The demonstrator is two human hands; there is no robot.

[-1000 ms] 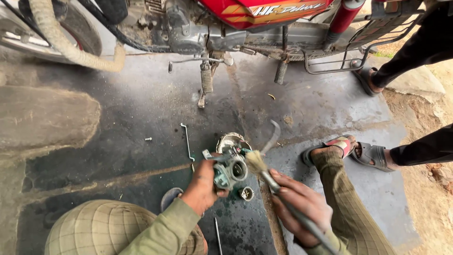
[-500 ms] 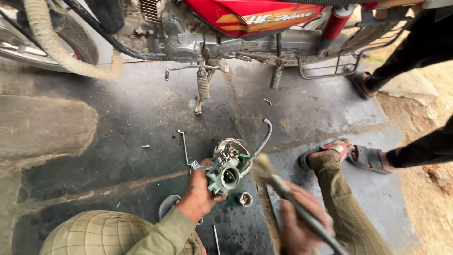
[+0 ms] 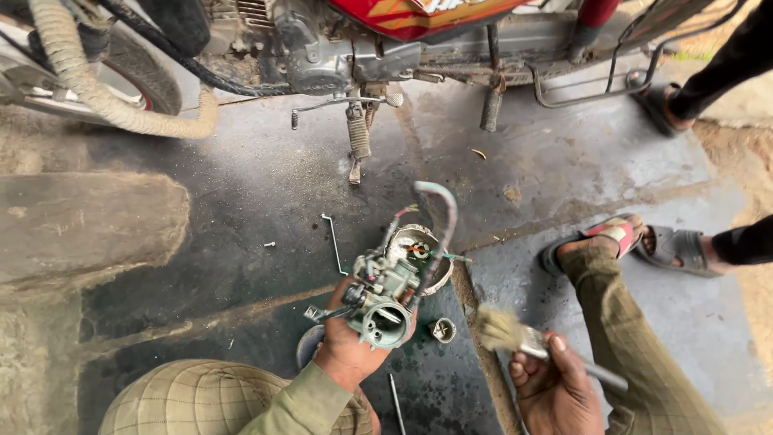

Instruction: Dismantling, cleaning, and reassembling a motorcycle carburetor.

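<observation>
My left hand (image 3: pixel 348 352) grips a greasy metal carburettor (image 3: pixel 385 300) from below, its round throat facing me and a short curved hose (image 3: pixel 441 211) rising from its top. My right hand (image 3: pixel 554 391) holds a paintbrush (image 3: pixel 515 336) by its metal handle, bristles pointing left, about a hand's width right of the carburettor and apart from it. A small bowl (image 3: pixel 440 271) with bits in it sits on the floor just behind the carburettor. A small round metal part (image 3: pixel 442 329) lies between the two hands.
A red motorcycle (image 3: pixel 386 40) stands across the top, its footpeg and kick lever hanging down. A thin bent rod (image 3: pixel 332 238) and a small screw (image 3: pixel 269 244) lie on the oily concrete. My sandalled foot (image 3: pixel 604 236) is at right; another person's sandalled feet (image 3: pixel 680 246) are further right.
My right hand has drawn the brush away from the carburettor, down and to the right. My left hand still holds the carburettor, lifted slightly nearer.
</observation>
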